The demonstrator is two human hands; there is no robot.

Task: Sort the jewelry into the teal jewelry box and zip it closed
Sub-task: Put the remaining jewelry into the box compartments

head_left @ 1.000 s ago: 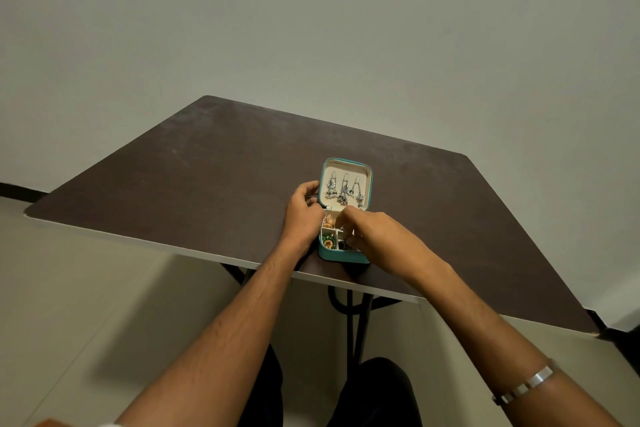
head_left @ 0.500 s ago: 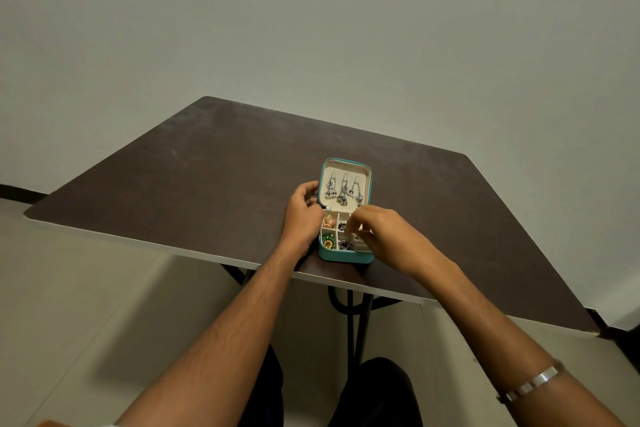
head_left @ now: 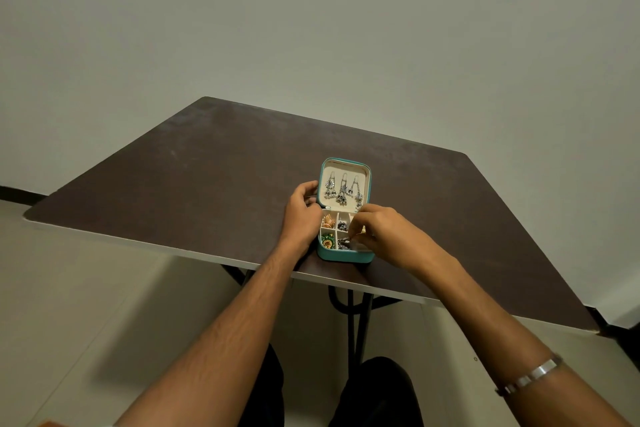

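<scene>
The teal jewelry box (head_left: 346, 256) lies open near the table's front edge, its lid (head_left: 346, 161) tilted back. Three silver dangling earrings (head_left: 343, 189) hang inside the lid. The tray's left compartments hold a gold piece (head_left: 328, 220) and a green and yellow piece (head_left: 327, 241). Dark small pieces (head_left: 343, 226) fill the middle. My left hand (head_left: 301, 215) grips the box's left side, thumb at the lid's edge. My right hand (head_left: 384, 232) hovers over the tray's right part, fingertips curled down and pinching a small piece that is mostly hidden.
The dark brown table (head_left: 207, 177) has a pale front edge and black legs (head_left: 356, 319) beneath. A plain wall rises behind it. A silver bracelet (head_left: 530, 374) sits on my right wrist. My knees show under the table edge.
My right hand has drawn back from the tray's middle compartments to its right side, fingertips still down in the tray. My left hand and the box have stayed put.
</scene>
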